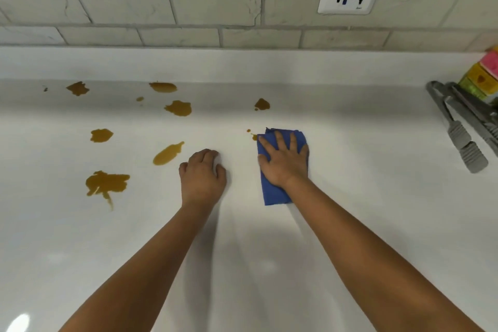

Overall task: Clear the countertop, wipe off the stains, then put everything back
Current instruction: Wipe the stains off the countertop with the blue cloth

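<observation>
Wiping is under way: the right hand point(284, 160) presses the blue cloth point(272, 191) flat on the counter point(350, 224), its grip spread open-fingered. The left hand point(202, 174) rests curled and empty beside it. Brown stains point(107, 183) lie left of the grip; the next move calls for sweeping that way.

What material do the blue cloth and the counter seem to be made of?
Blue cloth: soft fabric, probably microfiber; it folds and looks matte. Counter: smooth, glossy white, maybe solid surface or stone; it reflects light and the brown stains stay on top.
</observation>
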